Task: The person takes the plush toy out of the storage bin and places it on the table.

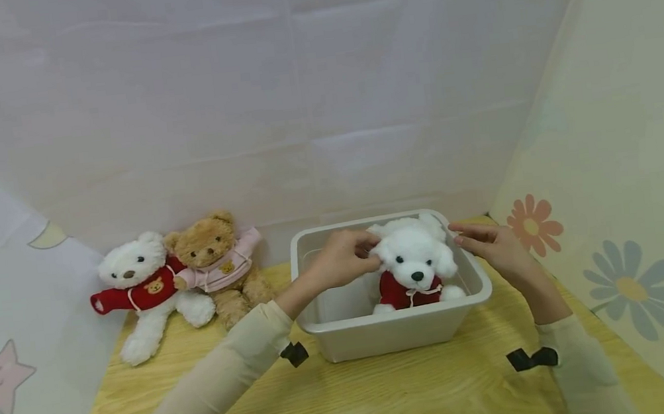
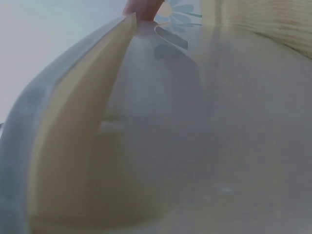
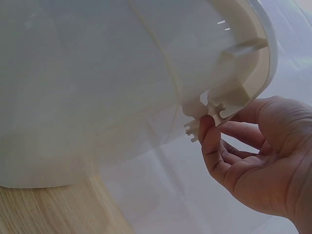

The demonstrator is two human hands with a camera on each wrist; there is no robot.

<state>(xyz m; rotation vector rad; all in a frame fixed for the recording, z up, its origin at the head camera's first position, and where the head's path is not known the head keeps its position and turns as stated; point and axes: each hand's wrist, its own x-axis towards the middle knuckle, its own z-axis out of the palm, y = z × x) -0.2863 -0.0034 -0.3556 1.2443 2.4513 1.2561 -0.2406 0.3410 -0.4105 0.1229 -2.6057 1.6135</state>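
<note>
A white plush dog [image 1: 412, 252] in a red top sits upright inside a pale plastic bin [image 1: 382, 336]. Beside its head on the left, my left hand [image 1: 346, 256] has bent fingers and thumb at the ear, which they partly cover. On the bin's right side, my right hand [image 1: 494, 247] pinches the rim. The right wrist view has the fingers of this right hand [image 3: 258, 151] curled up from below at the rim's end, near a moulded bracket. Filling the left wrist view is the bin's outer wall [image 2: 219, 122]; the left hand is outside that view.
Left of the bin, a white teddy bear [image 1: 149, 287] in a red sweater leans against a brown teddy bear [image 1: 216, 259] in a pink hoodie. The wooden table [image 1: 388, 397] meets a pale back cloth [image 1: 237, 109] and a flower-printed side wall [image 1: 624, 156].
</note>
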